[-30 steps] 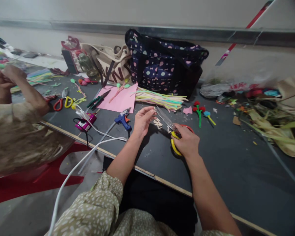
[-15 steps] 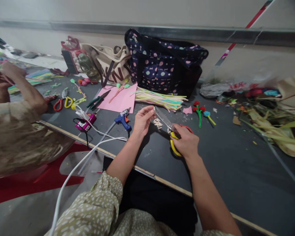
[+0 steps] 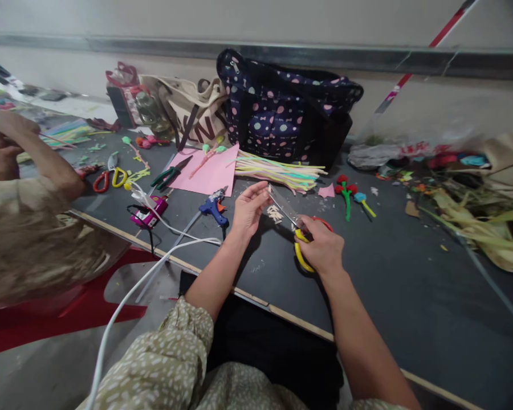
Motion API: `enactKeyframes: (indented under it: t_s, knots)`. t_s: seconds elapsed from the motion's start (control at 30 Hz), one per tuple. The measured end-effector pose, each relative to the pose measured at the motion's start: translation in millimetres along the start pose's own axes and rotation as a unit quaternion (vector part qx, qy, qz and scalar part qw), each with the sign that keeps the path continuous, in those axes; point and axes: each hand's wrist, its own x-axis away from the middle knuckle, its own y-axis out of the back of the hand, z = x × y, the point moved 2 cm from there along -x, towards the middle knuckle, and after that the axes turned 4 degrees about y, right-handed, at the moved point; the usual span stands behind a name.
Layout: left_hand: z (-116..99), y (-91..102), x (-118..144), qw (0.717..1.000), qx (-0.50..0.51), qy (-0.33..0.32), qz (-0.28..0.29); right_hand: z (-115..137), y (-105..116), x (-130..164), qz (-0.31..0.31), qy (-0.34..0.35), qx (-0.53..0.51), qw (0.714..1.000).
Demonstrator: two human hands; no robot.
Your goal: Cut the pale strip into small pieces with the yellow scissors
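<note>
My right hand point(image 3: 325, 246) is wrapped round the red and yellow handles of a pair of scissors point(image 3: 285, 208), their blades pointing up and left. At the blade tips, my left hand point(image 3: 251, 206) pinches something small and pale, too small to name. Below the blades lies a little heap of short cream-coloured cut pieces point(image 3: 275, 214). Left of my left hand rests a blue glue gun point(image 3: 214, 207). A bundle of pastel fuzzy stems point(image 3: 277, 171) lies just behind my hands.
A pink sheet point(image 3: 205, 177) carries a stem flower; green-handled pliers point(image 3: 171, 173) touch its edge. Finished fuzzy flowers point(image 3: 346, 193) lie to the right, dry husks point(image 3: 483, 222) farther right. A white cable point(image 3: 141, 279) crosses the table edge. A co-worker's hands point(image 3: 11, 136) are at far left.
My hands stay almost in place, and the scissors have shifted very slightly left with their blades looking closer together. The co-worker's hands at far left have moved a little.
</note>
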Motion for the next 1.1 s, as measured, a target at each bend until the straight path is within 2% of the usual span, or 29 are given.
enactKeyframes:
  t_s: [0.57, 0.77, 1.1]
  knots:
    - [-0.1, -1.0, 1.8, 1.000, 0.011, 0.026, -0.013, -1.2, -0.9, 1.5, -0.017, 0.009, 0.021, 1.000]
    - [0.9, -1.0, 3.6, 0.999, -0.007, 0.031, -0.005, -1.8, -1.0, 0.9, -0.011, -0.007, 0.024, 1.000]
    - [-1.0, -5.7, 5.5, 0.999, -0.023, 0.022, 0.019, -1.9, -2.1, 1.3, -0.020, 0.009, 0.042, 0.999]
